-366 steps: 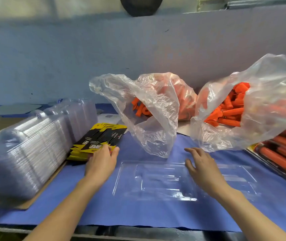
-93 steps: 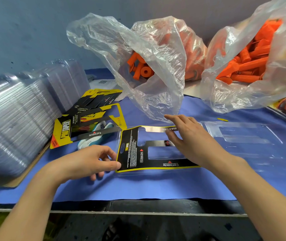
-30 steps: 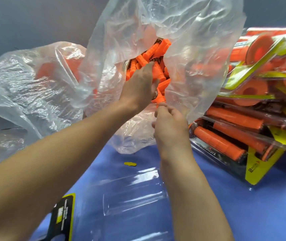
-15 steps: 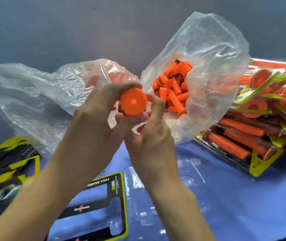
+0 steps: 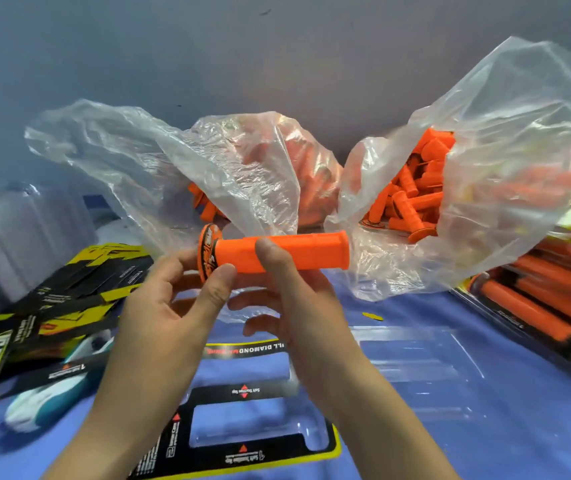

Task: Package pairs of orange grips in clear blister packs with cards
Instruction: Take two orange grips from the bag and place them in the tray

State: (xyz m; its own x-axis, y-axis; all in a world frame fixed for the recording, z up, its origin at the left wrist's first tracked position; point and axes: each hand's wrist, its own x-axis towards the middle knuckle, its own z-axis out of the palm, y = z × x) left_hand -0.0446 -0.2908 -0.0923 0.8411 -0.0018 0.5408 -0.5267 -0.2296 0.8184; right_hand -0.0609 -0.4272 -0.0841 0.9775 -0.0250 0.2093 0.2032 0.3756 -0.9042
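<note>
Orange grip [image 5: 277, 252], one only, is held level at mid-frame, clear of the surface [image 5: 485, 445]. The left hand [image 5: 169, 306] has its fingers pinched on the flanged end. The right hand [image 5: 298, 306] has its fingers clamped round the barrel. Below, at lower centre, a black-and-yellow card [image 5: 180, 434] lies in the open blister pack [image 5: 415, 368], whose cavities appear empty. Spare cards [image 5: 69, 296] lie at left and finished packs [image 5: 547, 306] are stacked at the right edge. Farthest back, two clear bags [image 5: 485, 168] hold loose grips. Judgement: this pack is at an early stage. Card placed; both grips still to seat, then closing.
</note>
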